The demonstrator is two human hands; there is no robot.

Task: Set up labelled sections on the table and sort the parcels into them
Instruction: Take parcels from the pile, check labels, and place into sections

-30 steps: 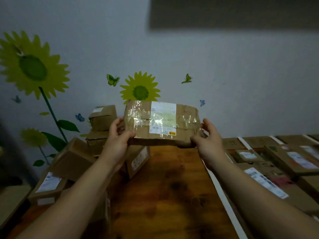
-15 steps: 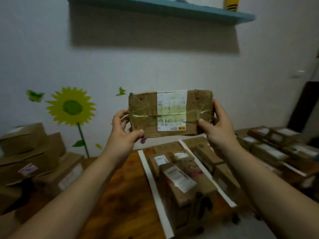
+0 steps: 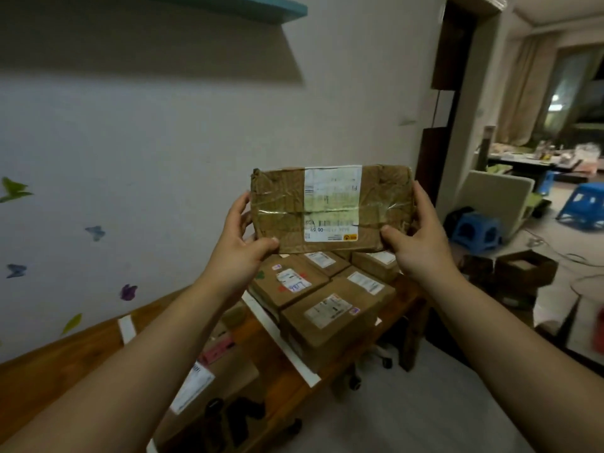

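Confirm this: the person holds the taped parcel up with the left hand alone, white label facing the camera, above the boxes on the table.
Not the left hand alone: the head view shows the left hand gripping the left end of the parcel and the right hand gripping its right end. The rest stands.

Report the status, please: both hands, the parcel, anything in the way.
Left hand and right hand grip the parcel by its ends, raised, label facing camera. Stacked parcels crowd the section below, beside the white tape strip. Nothing else in the way.
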